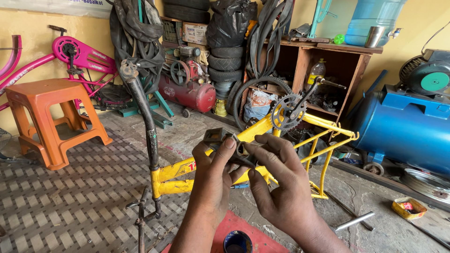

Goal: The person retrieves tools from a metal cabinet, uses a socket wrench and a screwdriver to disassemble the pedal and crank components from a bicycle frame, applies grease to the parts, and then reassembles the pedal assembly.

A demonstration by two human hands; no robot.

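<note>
over the upturned yellow bike frame [281, 129], at chest height, both my hands meet on a small grey metal pedal part [224, 142]. left hand [212, 180] has its grip closed on the part, thumb on the near face, fingers wrapped behind. right hand [281, 180] pinches its inner end between thumb and fingertips, so that grip is clenched on it too. the part sits just in front of the frame's down tube, not touching it, and well above the red mat [243, 234] and the small dark tin [237, 242] on the floor. long axis runs roughly left to right, tilted a little, blocky end up-left, narrow end down-right into my right fingers. best handling, i judge: keep the left hand steady, let the right fingertips do the turning, and stay over the mat in case small bits drop. the chainring [287, 112] and crank stick up behind.
</note>
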